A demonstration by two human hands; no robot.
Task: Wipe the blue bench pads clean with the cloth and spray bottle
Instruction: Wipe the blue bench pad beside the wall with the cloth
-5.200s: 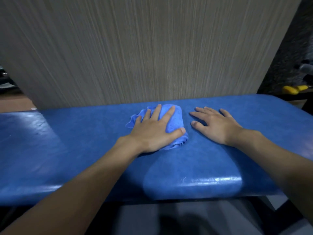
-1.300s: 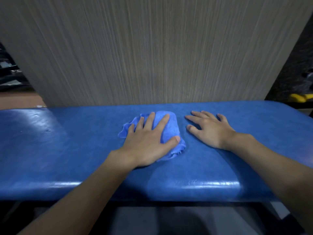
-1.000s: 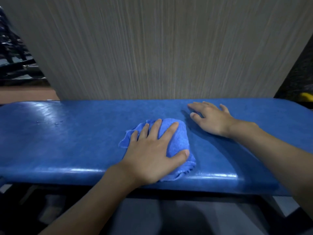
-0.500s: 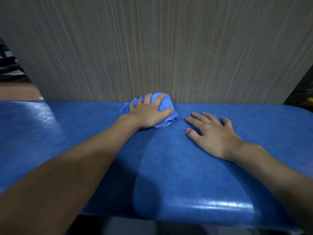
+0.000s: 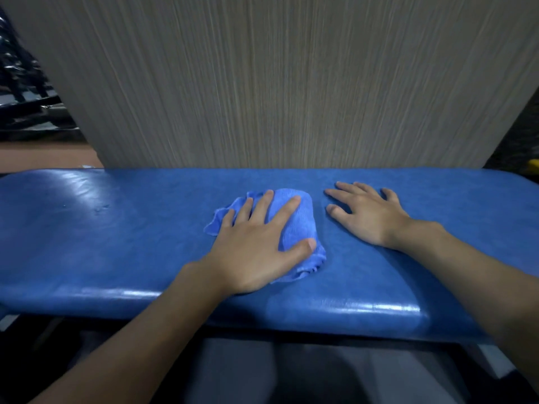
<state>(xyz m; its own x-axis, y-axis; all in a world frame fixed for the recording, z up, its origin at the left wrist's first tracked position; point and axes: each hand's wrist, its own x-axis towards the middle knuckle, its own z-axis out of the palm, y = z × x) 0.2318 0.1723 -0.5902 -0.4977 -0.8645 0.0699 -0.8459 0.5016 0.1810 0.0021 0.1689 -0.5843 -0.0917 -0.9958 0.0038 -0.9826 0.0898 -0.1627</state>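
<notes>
A long blue bench pad (image 5: 110, 237) runs across the view from left to right. A crumpled blue cloth (image 5: 300, 225) lies on its middle. My left hand (image 5: 259, 246) presses flat on the cloth with fingers spread and straight. My right hand (image 5: 367, 214) rests flat on the bare pad just right of the cloth, fingers straight. No spray bottle is in view.
A tall grey wood-grain panel (image 5: 277, 83) stands right behind the pad's far edge. Dark equipment (image 5: 23, 91) shows at the far left, and a yellow object (image 5: 533, 166) at the right edge. Below the pad's near edge is a grey floor (image 5: 248, 374).
My left hand has pulled the cloth back from the pad's far edge by the panel to the middle of the pad. My right hand has stayed flat on the pad.
</notes>
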